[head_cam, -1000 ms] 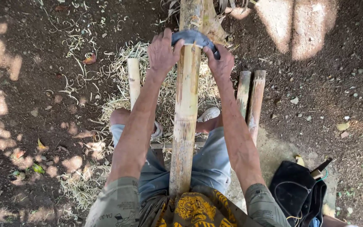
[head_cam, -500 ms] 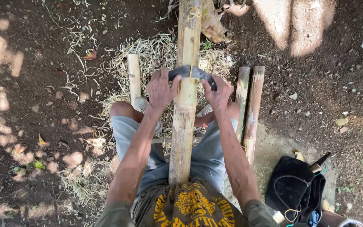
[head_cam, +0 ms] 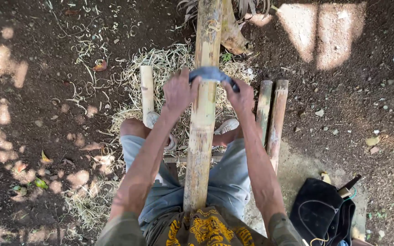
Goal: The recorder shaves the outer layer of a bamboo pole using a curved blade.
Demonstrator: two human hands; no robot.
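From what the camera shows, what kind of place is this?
Probably an outdoor yard workspace on bare soil: sun patches, a pile of pale shavings, and cut bamboo poles lying beside the seated person.

Outdoor yard worksite, rural, on bare ground. Floor: dark packed soil (head_cam: 46, 54) with pebbles, dry leaves and dappled sunlight. Centre: long bamboo pole (head_cam: 202, 136), laid lengthwise. Around the pole: heap of pale shavings (head_cam: 169, 64) spread over the soil. Right of the pole: two cut bamboo lengths (head_cam: 272, 118), side by side; left of it, one shorter length (head_cam: 147, 89). Farther right, near corner: black bag (head_cam: 320, 212) on the ground.
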